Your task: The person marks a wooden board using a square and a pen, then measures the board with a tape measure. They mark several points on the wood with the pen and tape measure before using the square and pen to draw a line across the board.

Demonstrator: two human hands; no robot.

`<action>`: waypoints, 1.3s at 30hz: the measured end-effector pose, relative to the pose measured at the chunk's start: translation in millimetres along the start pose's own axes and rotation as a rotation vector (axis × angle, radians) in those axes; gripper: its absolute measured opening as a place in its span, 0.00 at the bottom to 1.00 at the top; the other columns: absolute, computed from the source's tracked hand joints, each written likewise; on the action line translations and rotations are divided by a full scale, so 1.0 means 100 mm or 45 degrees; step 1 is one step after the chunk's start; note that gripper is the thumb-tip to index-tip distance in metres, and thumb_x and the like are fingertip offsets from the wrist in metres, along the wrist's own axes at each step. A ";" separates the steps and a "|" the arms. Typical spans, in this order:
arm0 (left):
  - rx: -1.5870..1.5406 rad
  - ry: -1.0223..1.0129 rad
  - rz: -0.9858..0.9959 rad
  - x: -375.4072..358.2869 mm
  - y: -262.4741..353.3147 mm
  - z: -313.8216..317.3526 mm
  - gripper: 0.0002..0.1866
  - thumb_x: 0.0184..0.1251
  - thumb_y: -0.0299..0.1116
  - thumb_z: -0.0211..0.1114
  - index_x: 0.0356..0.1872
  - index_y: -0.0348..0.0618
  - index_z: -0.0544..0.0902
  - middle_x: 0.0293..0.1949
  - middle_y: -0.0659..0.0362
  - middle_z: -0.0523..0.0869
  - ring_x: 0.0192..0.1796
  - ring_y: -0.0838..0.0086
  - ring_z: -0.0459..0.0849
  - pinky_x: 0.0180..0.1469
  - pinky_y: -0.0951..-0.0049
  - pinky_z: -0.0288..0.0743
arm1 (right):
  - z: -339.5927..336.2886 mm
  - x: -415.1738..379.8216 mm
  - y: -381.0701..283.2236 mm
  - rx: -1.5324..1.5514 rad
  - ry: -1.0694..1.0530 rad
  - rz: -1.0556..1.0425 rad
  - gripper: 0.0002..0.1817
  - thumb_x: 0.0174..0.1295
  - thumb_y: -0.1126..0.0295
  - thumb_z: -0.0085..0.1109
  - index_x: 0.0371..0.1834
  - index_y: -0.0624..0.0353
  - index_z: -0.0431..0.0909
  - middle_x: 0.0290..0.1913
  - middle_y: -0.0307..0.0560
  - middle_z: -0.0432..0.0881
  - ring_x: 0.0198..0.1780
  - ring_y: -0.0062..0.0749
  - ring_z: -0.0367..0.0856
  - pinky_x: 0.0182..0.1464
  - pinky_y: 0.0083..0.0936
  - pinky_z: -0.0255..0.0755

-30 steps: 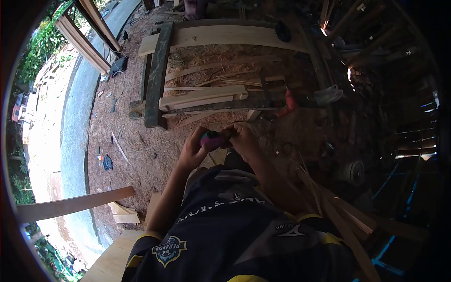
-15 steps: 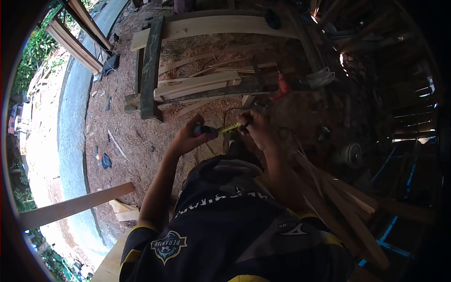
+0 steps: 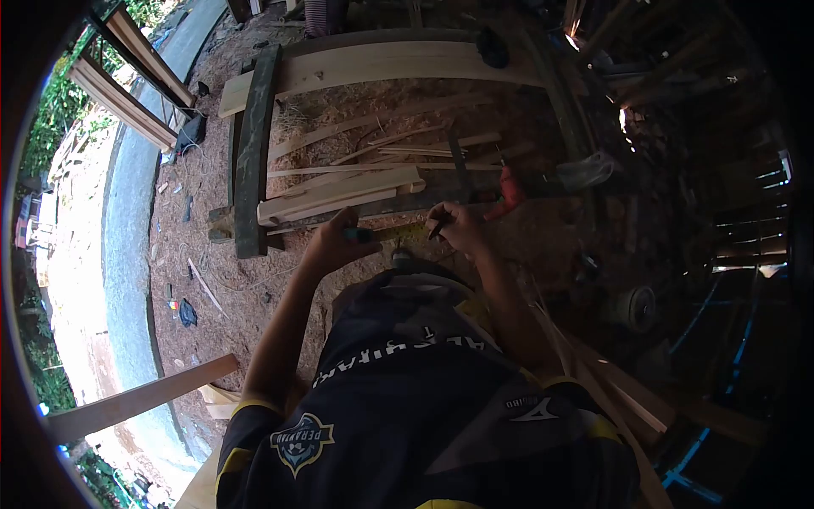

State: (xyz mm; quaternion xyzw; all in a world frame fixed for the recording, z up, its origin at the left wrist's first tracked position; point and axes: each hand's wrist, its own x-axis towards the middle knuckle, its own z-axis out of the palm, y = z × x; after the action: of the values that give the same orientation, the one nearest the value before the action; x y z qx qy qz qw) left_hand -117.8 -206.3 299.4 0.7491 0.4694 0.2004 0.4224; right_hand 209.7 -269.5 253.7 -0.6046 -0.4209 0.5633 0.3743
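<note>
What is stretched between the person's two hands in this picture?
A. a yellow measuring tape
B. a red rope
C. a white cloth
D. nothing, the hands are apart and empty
A: a thin yellow measuring tape runs from the case in the left hand to the right hand, which grips its end.
</note>
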 end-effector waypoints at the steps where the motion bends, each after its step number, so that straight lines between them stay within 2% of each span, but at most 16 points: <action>1: 0.027 0.006 0.095 0.13 -0.10 0.03 0.28 0.64 0.49 0.91 0.48 0.42 0.82 0.35 0.53 0.90 0.39 0.64 0.90 0.46 0.59 0.86 | -0.06 0.14 0.00 -0.003 -0.005 0.010 0.07 0.79 0.68 0.76 0.51 0.57 0.88 0.40 0.35 0.89 0.36 0.15 0.86 0.39 0.22 0.79; 4: 0.012 0.011 0.171 0.47 -0.40 0.13 0.28 0.63 0.45 0.92 0.53 0.44 0.84 0.38 0.50 0.92 0.43 0.55 0.94 0.47 0.54 0.88 | -0.18 0.58 0.06 0.025 -0.008 0.028 0.06 0.81 0.67 0.74 0.51 0.57 0.88 0.41 0.34 0.89 0.34 0.15 0.84 0.36 0.21 0.77; 7: 0.003 0.009 0.150 0.74 -0.53 0.13 0.29 0.62 0.42 0.92 0.58 0.46 0.86 0.43 0.46 0.94 0.48 0.45 0.97 0.49 0.50 0.89 | -0.27 1.08 0.36 -0.103 -0.063 -0.005 0.07 0.83 0.66 0.72 0.51 0.58 0.88 0.41 0.33 0.88 0.36 0.17 0.84 0.40 0.23 0.78; 8: 0.041 0.012 0.151 0.85 -0.57 0.11 0.29 0.63 0.40 0.91 0.61 0.47 0.86 0.45 0.45 0.94 0.51 0.41 0.97 0.49 0.48 0.89 | -0.26 1.23 0.46 -0.061 -0.048 -0.058 0.06 0.84 0.66 0.72 0.50 0.56 0.88 0.39 0.29 0.84 0.36 0.14 0.80 0.40 0.22 0.74; 10: 0.058 -0.050 0.087 1.07 -0.71 0.13 0.28 0.62 0.37 0.91 0.60 0.45 0.86 0.48 0.46 0.94 0.53 0.42 0.96 0.52 0.49 0.89 | -0.23 1.51 0.71 -0.006 -0.034 -0.068 0.05 0.84 0.66 0.72 0.50 0.54 0.88 0.36 0.26 0.80 0.36 0.12 0.75 0.40 0.20 0.71; 12: 0.075 -0.102 0.025 1.35 -0.94 0.16 0.28 0.61 0.33 0.90 0.60 0.44 0.86 0.50 0.48 0.94 0.55 0.43 0.96 0.56 0.50 0.89 | -0.21 1.85 0.93 -0.102 -0.025 -0.180 0.06 0.84 0.64 0.72 0.51 0.52 0.88 0.37 0.26 0.77 0.40 0.14 0.74 0.46 0.21 0.70; 13: 0.089 -0.063 0.146 1.49 -1.07 0.18 0.28 0.61 0.32 0.90 0.59 0.42 0.86 0.51 0.47 0.94 0.55 0.42 0.95 0.56 0.50 0.89 | -0.21 1.98 0.98 -0.098 -0.033 -0.143 0.06 0.84 0.64 0.72 0.51 0.52 0.88 0.37 0.26 0.77 0.40 0.14 0.74 0.46 0.21 0.70; 14: 0.096 -0.024 0.261 1.60 -1.21 0.22 0.27 0.60 0.31 0.89 0.59 0.40 0.86 0.52 0.47 0.94 0.56 0.42 0.94 0.56 0.49 0.89 | -0.23 2.09 0.96 -0.178 -0.025 -0.097 0.06 0.84 0.64 0.72 0.50 0.54 0.88 0.38 0.29 0.81 0.43 0.16 0.77 0.49 0.24 0.72; 15: 0.073 -0.045 0.231 1.71 -1.35 0.25 0.27 0.60 0.31 0.89 0.59 0.40 0.86 0.52 0.47 0.94 0.56 0.42 0.94 0.56 0.49 0.89 | -0.25 2.20 0.95 -0.260 -0.016 -0.052 0.07 0.84 0.64 0.72 0.49 0.55 0.89 0.39 0.32 0.85 0.45 0.18 0.80 0.52 0.27 0.75; 19: 0.056 -0.074 0.243 2.04 -1.76 0.41 0.27 0.59 0.28 0.89 0.57 0.37 0.86 0.54 0.47 0.94 0.57 0.43 0.94 0.58 0.50 0.89 | -0.30 2.52 1.27 -0.291 -0.002 0.159 0.07 0.82 0.64 0.75 0.50 0.54 0.92 0.38 0.30 0.84 0.45 0.17 0.79 0.50 0.27 0.73; 21: 0.108 -0.029 0.301 2.14 -1.88 0.45 0.26 0.58 0.27 0.89 0.57 0.37 0.86 0.55 0.47 0.94 0.58 0.44 0.94 0.59 0.50 0.90 | -0.31 2.61 1.47 -0.324 0.035 0.073 0.06 0.80 0.63 0.78 0.51 0.52 0.95 0.39 0.29 0.86 0.43 0.17 0.80 0.47 0.25 0.72; 28: 0.094 -0.042 0.215 2.23 -2.04 0.52 0.27 0.55 0.30 0.89 0.57 0.42 0.89 0.56 0.52 0.93 0.59 0.47 0.92 0.61 0.49 0.88 | -0.23 2.69 1.60 -0.172 0.076 0.138 0.07 0.79 0.64 0.78 0.52 0.54 0.95 0.43 0.32 0.92 0.43 0.19 0.85 0.47 0.26 0.75; 31: 0.059 -0.062 0.158 2.27 -2.07 0.57 0.26 0.56 0.30 0.88 0.56 0.42 0.88 0.56 0.52 0.93 0.59 0.48 0.92 0.60 0.50 0.88 | -0.24 2.71 1.52 -0.130 0.117 0.148 0.07 0.80 0.65 0.77 0.53 0.56 0.94 0.44 0.34 0.92 0.45 0.21 0.86 0.51 0.27 0.79; 33: 0.058 -0.061 0.131 2.29 -2.07 0.60 0.26 0.56 0.29 0.88 0.56 0.42 0.88 0.56 0.52 0.94 0.60 0.48 0.92 0.62 0.49 0.87 | -0.27 2.72 1.52 -0.089 0.048 0.152 0.06 0.80 0.73 0.77 0.54 0.59 0.92 0.47 0.36 0.91 0.52 0.22 0.87 0.58 0.29 0.81; 37: 0.204 -0.007 0.104 2.35 -1.95 0.64 0.26 0.52 0.27 0.86 0.55 0.44 0.88 0.57 0.53 0.94 0.64 0.47 0.91 0.67 0.47 0.85 | -0.24 2.67 1.64 -0.030 0.109 0.192 0.07 0.79 0.74 0.77 0.55 0.59 0.92 0.44 0.35 0.88 0.50 0.20 0.86 0.57 0.28 0.80; 39: 0.177 0.002 0.051 2.34 -1.95 0.73 0.27 0.50 0.28 0.86 0.55 0.44 0.88 0.57 0.54 0.95 0.65 0.47 0.90 0.68 0.46 0.84 | -0.20 2.65 1.67 0.109 0.192 0.106 0.06 0.78 0.71 0.79 0.52 0.56 0.92 0.40 0.35 0.87 0.44 0.22 0.85 0.51 0.29 0.81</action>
State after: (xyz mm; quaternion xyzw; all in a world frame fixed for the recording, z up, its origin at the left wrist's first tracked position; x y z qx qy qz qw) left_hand -58.8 5.0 76.1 0.7856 0.4673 0.1766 0.3650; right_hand 247.0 -83.8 3.5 -0.6456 -0.3416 0.5488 0.4066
